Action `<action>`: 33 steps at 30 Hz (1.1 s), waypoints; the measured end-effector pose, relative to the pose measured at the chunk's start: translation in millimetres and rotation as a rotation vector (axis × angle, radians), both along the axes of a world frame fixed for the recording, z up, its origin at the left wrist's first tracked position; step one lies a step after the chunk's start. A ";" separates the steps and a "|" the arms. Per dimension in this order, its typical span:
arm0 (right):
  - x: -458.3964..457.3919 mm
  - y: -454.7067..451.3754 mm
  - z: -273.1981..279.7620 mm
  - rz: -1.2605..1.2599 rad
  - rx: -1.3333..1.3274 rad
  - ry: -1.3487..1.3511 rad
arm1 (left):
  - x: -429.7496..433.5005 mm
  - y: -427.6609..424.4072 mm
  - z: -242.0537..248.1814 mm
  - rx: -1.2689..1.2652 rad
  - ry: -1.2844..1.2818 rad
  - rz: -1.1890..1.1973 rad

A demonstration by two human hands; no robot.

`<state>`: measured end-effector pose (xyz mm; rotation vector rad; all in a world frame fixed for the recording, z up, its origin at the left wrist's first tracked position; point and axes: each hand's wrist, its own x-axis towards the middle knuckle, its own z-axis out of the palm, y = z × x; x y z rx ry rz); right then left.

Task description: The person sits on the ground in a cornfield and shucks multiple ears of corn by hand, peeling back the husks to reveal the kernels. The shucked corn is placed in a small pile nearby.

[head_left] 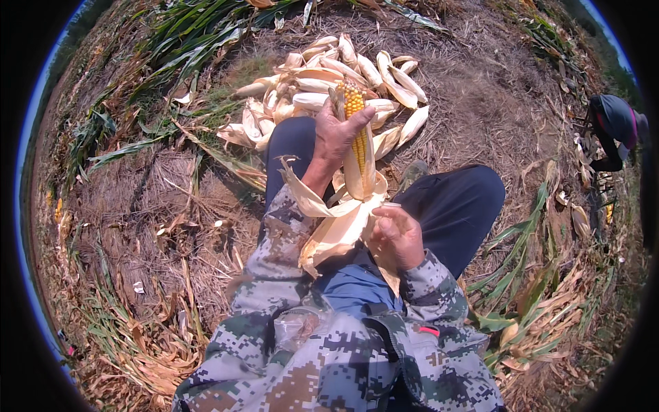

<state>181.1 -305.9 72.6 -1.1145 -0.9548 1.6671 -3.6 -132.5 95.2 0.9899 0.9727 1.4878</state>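
My left hand (332,136) grips an upright ear of corn (354,105) above my lap, its thumb across the upper half. Yellow kernels show at the tip and down the front. Pale dry husk leaves (337,232) are peeled down from the ear and spread around its base; one part still covers the lower front. Near that base, my right hand (399,237) has its fingers curled on a strip of husk. A small pale object (391,205) shows at its index finger, too small to identify. Behind the ear lies a pile of corn ears in dry husks (314,82).
My bent knees (450,211) frame the work. Green corn leaves (190,49) lie at the far left, and dry stalks and leaves (540,314) at the right. Straw-covered soil (473,103) surrounds the pile. Another person (612,126) bends over at the far right.
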 end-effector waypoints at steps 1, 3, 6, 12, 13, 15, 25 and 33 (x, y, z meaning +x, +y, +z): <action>3.2 4.3 3.5 0.052 -0.001 0.030 | -1.4 -0.8 -1.5 0.015 0.059 -0.021; 2.8 13.1 9.8 -0.053 0.121 0.041 | -3.6 -3.6 -5.9 0.007 0.099 -0.023; 4.9 34.9 18.1 -0.165 0.219 0.003 | -1.6 -7.7 -13.7 0.019 0.057 -0.051; -22.2 83.5 4.4 -0.224 0.180 -0.117 | 17.6 -19.7 -21.0 0.054 0.026 -0.136; -27.5 88.4 0.0 -0.170 0.237 -0.090 | 22.4 -22.3 -21.6 0.056 0.021 -0.143; -35.7 91.5 -8.4 -0.109 0.269 -0.076 | 29.8 -29.4 -23.9 0.067 0.011 -0.169; -36.2 87.4 -24.6 -0.160 0.291 -0.171 | 39.2 -39.2 -41.5 -0.104 0.020 -0.059; -36.5 80.0 -25.2 -0.187 0.207 -0.048 | 37.1 -32.8 -53.0 -0.265 -0.064 -0.022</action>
